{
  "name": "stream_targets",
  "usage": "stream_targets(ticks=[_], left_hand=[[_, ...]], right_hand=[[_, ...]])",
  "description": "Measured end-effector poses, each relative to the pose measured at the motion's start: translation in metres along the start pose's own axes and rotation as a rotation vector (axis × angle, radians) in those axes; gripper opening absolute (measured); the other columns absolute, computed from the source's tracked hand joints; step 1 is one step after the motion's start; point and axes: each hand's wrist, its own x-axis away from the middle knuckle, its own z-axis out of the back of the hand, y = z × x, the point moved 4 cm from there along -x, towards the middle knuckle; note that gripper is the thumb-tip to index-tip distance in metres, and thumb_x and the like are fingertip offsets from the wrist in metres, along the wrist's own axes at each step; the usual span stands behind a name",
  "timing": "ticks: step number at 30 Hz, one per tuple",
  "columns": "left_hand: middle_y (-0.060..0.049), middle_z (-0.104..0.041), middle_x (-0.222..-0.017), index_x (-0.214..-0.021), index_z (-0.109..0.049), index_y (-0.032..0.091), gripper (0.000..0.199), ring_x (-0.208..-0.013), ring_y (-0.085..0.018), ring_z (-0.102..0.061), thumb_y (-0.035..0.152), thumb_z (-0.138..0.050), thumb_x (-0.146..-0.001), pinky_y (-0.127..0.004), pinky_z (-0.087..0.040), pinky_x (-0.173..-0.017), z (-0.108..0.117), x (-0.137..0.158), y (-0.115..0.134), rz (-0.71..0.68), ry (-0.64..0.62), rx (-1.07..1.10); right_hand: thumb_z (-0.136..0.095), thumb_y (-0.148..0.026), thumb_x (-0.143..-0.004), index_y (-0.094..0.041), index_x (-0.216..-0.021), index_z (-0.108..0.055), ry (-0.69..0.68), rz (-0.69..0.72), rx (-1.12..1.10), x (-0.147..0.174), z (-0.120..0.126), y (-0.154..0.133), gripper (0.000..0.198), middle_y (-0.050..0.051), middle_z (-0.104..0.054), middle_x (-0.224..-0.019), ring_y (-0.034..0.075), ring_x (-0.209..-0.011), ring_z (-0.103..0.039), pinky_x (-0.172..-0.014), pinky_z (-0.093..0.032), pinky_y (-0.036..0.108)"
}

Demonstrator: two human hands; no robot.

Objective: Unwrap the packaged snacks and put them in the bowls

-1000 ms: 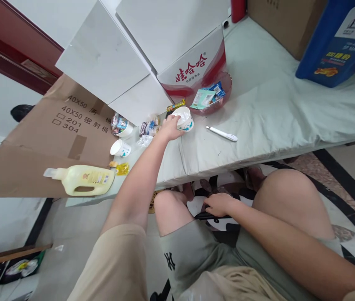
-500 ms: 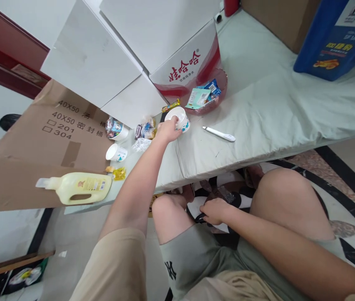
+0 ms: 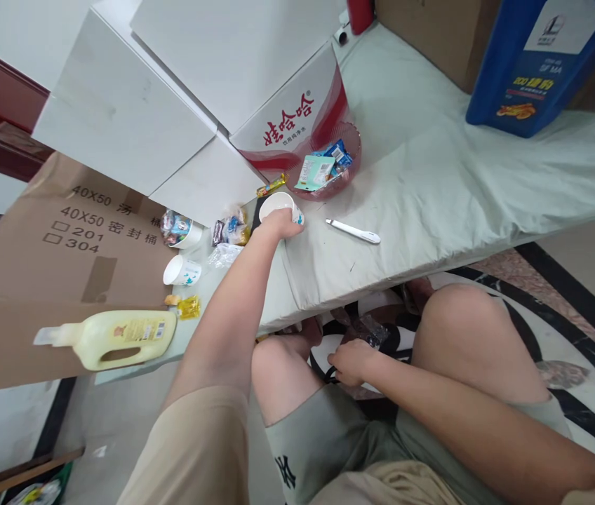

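My left hand (image 3: 280,223) is closed on the near rim of a white paper bowl (image 3: 271,204) with a blue pattern, its fingertips partly hidden. The bowl stands upright on the cloth-covered table. Just behind it are a yellow-wrapped snack bar (image 3: 271,185) and a pink clear bowl (image 3: 353,156) of snack packets (image 3: 316,172). To the right lies a white utility knife (image 3: 353,231). Low between my knees, my right hand (image 3: 353,361) has curled fingers beside a thin dark strap or cord; whether it holds this is unclear.
At left are a paper cup of wrapped sweets (image 3: 177,230), a tipped paper cup (image 3: 182,271), small wrapped snacks (image 3: 234,226), a yellow wrapper (image 3: 189,307) and a pale yellow jug (image 3: 123,339). White boxes (image 3: 182,112) stand behind; a blue canister (image 3: 529,77) stands at right.
The whole view has shifted, so the table things appear further left and slightly lower. My left hand has moved a little rightward against the paper bowl. My right hand stays between the knees.
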Motion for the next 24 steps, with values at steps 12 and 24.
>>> stream_targets(ticks=[12, 24], left_hand=[[-0.014, -0.063, -0.127, -0.106, -0.071, 0.021, 0.035, -0.123, -0.033, -0.056, 0.045, -0.051, -0.09, -0.048, -0.042, -0.105, 0.036, 0.039, -0.015, -0.053, 0.337, 0.098], [-0.02, -0.058, -0.135, -0.131, -0.057, 0.014, 0.051, -0.128, -0.036, -0.054, 0.04, -0.059, -0.087, -0.046, -0.042, -0.109, -0.078, 0.095, -0.168, 0.37, 0.372, 0.367]], right_hand=[[-0.056, -0.029, -0.091, -0.012, -0.127, -0.069, 0.009, -0.02, 0.019, 0.002, 0.0, 0.006, 0.042, 0.024, -0.07, -0.124, 0.039, -0.117, -0.068, -0.089, -0.055, 0.049], [-0.041, -0.025, -0.096, -0.02, -0.133, -0.058, 0.542, -0.048, -0.251, 0.011, 0.031, 0.002, 0.041, 0.009, -0.067, -0.128, 0.027, -0.109, -0.068, -0.082, -0.046, 0.034]])
